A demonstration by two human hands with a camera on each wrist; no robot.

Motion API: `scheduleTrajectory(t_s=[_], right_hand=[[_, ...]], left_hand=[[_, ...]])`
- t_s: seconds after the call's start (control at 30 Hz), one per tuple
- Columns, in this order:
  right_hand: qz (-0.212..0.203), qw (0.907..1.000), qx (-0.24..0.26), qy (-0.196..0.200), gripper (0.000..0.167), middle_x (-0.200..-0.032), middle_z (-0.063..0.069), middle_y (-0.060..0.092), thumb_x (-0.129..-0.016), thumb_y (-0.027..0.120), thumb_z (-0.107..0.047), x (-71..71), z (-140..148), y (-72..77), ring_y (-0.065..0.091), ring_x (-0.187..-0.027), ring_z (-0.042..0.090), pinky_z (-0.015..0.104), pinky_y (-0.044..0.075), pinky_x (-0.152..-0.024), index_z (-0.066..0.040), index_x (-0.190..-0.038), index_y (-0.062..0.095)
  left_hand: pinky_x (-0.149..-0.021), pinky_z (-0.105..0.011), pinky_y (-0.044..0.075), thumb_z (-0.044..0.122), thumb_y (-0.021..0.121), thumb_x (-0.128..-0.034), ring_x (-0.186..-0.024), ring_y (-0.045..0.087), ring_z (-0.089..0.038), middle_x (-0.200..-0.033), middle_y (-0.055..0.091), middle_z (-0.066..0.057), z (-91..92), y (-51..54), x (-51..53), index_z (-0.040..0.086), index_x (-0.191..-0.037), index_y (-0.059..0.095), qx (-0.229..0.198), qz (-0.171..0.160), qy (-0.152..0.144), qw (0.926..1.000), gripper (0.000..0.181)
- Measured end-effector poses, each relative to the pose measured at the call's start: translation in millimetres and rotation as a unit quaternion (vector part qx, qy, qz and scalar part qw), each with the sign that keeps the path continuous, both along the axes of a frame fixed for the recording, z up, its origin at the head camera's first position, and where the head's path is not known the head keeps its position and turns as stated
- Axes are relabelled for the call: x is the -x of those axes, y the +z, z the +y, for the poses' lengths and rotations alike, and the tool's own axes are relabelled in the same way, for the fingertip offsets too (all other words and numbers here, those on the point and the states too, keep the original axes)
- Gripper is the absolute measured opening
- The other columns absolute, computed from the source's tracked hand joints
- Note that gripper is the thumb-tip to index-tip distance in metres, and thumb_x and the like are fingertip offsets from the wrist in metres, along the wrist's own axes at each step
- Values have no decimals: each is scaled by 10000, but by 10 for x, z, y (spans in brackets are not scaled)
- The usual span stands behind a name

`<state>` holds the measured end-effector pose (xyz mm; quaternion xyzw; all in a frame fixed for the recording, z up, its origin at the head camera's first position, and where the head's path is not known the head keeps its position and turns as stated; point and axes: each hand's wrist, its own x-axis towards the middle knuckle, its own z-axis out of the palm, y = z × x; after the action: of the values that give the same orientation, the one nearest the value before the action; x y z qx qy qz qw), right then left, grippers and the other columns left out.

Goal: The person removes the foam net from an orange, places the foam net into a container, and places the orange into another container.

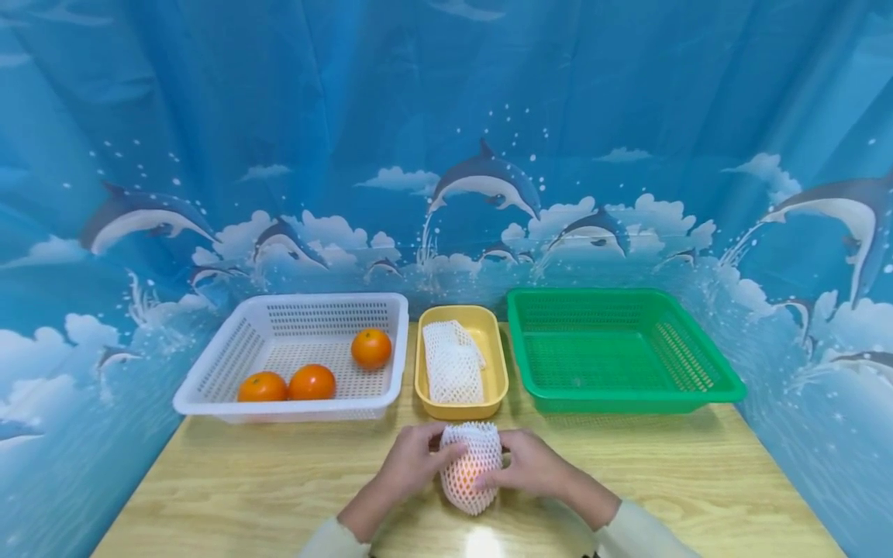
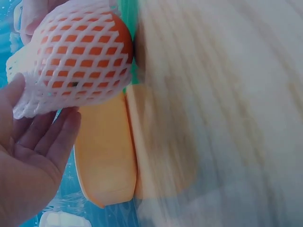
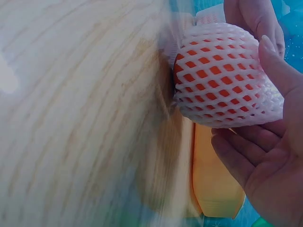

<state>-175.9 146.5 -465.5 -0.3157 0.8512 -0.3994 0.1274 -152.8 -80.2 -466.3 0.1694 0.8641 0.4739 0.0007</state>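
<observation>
An orange (image 2: 94,61) sits inside a white foam net sleeve (image 1: 469,465), low over the front middle of the table in the head view. Its peel shows through the diamond holes, and one end is partly bare in the left wrist view. My left hand (image 1: 412,461) pinches the sleeve's open end between thumb and fingers on the left side. From the right, my right hand (image 1: 536,466) grips the sleeve, thumb on the near face and fingers behind. In the right wrist view the right hand's fingers (image 3: 241,151) lie under the netting.
Behind the hands, a yellow tray (image 1: 497,380) holds flat white foam nets (image 1: 453,368). At the left stands a white basket (image 1: 398,341) with three oranges (image 1: 312,382). A green basket (image 1: 628,405) is at the right. A dolphin-print curtain (image 1: 446,93) hangs behind the wooden table (image 1: 279,480).
</observation>
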Motion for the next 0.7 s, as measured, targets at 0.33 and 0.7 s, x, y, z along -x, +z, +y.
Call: scheduleTrajectory(t_s=[0.33,0.7], right_hand=[[195,9998,48,4,344,-917,-115,719,-792,742,-479,15,14,63,651,-849,32,262,556,-797,-173,-949,729],[109,9973,726,-5,213,-729,-67,712,-824,749,-315,0,5,59,631,-605,65,225,557,-564,-104,-851,755]], left_hand=[[-802,-296,552,487,765,-774,-901,649,-112,-1036,701,5,7,56,-23,126,-1210,628,210,-767,-467,9957,582],[-868,-299,536,450,784,-765,-938,635,-72,-1054,698,58,-26,32,-43,182,-1186,651,383,-654,-669,9949,515]])
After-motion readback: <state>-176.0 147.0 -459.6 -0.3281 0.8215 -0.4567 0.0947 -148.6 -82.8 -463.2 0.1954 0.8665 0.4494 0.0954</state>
